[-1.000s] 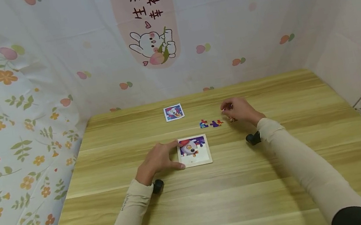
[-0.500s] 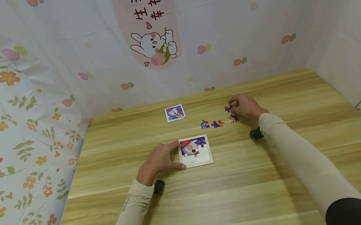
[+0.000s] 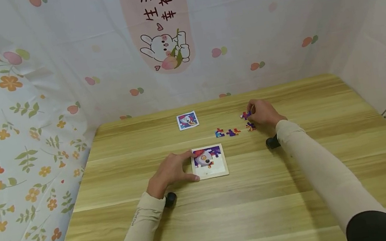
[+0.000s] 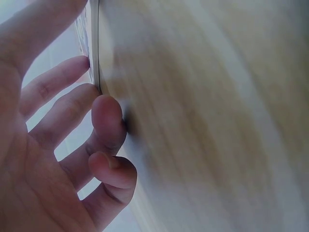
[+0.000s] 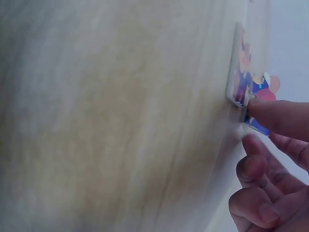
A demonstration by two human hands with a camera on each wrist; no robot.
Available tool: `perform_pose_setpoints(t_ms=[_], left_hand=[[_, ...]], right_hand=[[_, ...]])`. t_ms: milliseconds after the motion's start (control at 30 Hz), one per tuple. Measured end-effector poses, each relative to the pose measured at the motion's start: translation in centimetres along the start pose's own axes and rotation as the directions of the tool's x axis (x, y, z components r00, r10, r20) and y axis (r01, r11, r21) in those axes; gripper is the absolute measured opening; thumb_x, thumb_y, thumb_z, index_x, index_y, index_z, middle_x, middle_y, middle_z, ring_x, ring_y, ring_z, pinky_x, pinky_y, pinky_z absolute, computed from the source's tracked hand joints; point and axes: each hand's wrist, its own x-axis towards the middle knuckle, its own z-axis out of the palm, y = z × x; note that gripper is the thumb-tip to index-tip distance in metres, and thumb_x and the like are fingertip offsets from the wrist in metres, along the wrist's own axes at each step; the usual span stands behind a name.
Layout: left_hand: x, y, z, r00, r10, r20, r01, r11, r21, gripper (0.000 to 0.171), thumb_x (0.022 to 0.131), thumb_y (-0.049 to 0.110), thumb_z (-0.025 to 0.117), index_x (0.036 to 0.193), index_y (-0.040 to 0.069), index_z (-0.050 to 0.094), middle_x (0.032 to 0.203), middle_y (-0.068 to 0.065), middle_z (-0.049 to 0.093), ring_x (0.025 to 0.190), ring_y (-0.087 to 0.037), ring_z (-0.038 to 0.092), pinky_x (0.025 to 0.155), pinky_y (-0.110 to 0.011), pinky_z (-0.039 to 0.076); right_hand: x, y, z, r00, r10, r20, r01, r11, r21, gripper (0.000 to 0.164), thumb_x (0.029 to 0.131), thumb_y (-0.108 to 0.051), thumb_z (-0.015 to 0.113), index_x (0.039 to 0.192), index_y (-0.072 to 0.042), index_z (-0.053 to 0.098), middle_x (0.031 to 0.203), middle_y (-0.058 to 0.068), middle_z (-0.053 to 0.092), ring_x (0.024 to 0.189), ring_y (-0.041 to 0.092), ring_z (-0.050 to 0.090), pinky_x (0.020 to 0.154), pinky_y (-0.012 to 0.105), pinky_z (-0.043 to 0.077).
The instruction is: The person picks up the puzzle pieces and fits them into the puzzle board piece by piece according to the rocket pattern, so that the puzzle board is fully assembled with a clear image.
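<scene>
My left hand [image 3: 172, 170] grips the left side of a square puzzle tray [image 3: 224, 162], thumb at its near corner and a finger at the far one. Joined pieces of a picture [image 3: 204, 158] fill the tray's far part; the near part shows bare white. In the left wrist view, fingertips [image 4: 107, 116] lie along the tray's edge. At the back right, my right hand [image 3: 264, 112] pinches a purple and red puzzle piece [image 3: 245, 115], its thumb [image 5: 277, 116] against it in the right wrist view. Close by lies another piece [image 3: 250, 126], partly overlapped by the hand.
Two more loose pieces, one blue and red [image 3: 219, 132] and one purple and orange [image 3: 233, 132], lie behind the tray. A small picture card [image 3: 187, 120] rests farther back on the wooden table [image 3: 224, 221]. Patterned cloth [image 3: 237, 16] hangs at the table's back edge.
My right hand has shifted right and slightly back, uncovering the piece at its fingertips and the one nearer. That pinched piece has turned slightly. My left hand stays on the tray.
</scene>
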Motion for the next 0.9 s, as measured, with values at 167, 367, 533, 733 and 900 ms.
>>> perform_pose_setpoints(t_ms=[167,367,533,733,900], left_hand=[[0.0,0.1,-0.1,1.0,0.004,-0.002,-0.004,1.0,-0.003,0.083,0.074,0.047,0.087,0.145,0.019,0.054,0.142,-0.01,0.061,0.097,-0.022,0.052,0.094,-0.04,0.048],[0.1,0.1,-0.1,1.0,0.004,0.001,-0.004,1.0,-0.017,0.083,0.074,0.046,0.087,0.145,0.018,0.054,0.145,-0.011,0.059,0.1,-0.022,0.052,0.098,-0.042,0.048],[0.1,0.0,0.0,1.0,0.012,-0.005,-0.012,1.0,-0.01,0.083,0.074,0.047,0.087,0.144,0.019,0.055,0.147,-0.011,0.058,0.1,-0.021,0.053,0.1,-0.043,0.049],[0.1,-0.1,0.0,1.0,0.016,-0.006,-0.016,1.0,-0.001,0.085,0.074,0.048,0.087,0.146,0.018,0.053,0.144,-0.012,0.059,0.101,-0.021,0.056,0.098,-0.042,0.05],[0.0,-0.1,0.0,1.0,0.005,0.002,-0.005,1.0,-0.003,0.086,0.075,0.048,0.086,0.147,0.018,0.052,0.146,-0.013,0.058,0.11,-0.023,0.059,0.102,-0.044,0.05]], right_hand=[[-0.1,0.0,-0.3,1.0,-0.018,-0.021,0.018,1.0,0.004,0.011,0.092,-0.009,0.064,0.102,-0.002,0.064,0.1,0.019,0.065,0.091,0.033,0.06,0.081,0.044,0.049],[-0.2,0.2,-0.6,0.999,-0.026,-0.022,0.027,0.998,0.049,0.012,0.092,-0.005,0.058,0.099,-0.003,0.068,0.097,0.019,0.071,0.088,0.031,0.064,0.075,0.038,0.049],[-0.4,0.0,-0.8,1.0,-0.026,-0.004,0.027,0.995,0.096,0.014,0.094,-0.006,0.059,0.102,-0.003,0.069,0.1,0.02,0.073,0.088,0.029,0.067,0.07,0.03,0.047],[-0.9,-0.8,-0.6,0.999,-0.046,0.028,0.041,0.984,0.173,0.014,0.094,-0.006,0.061,0.104,0.001,0.07,0.097,0.021,0.073,0.072,0.023,0.065,0.06,0.029,0.048],[-1.6,-1.6,0.2,0.996,-0.075,0.049,0.065,0.982,0.175,0.013,0.094,-0.006,0.064,0.103,0.0,0.07,0.091,0.017,0.072,0.069,0.018,0.062,0.059,0.028,0.048]])
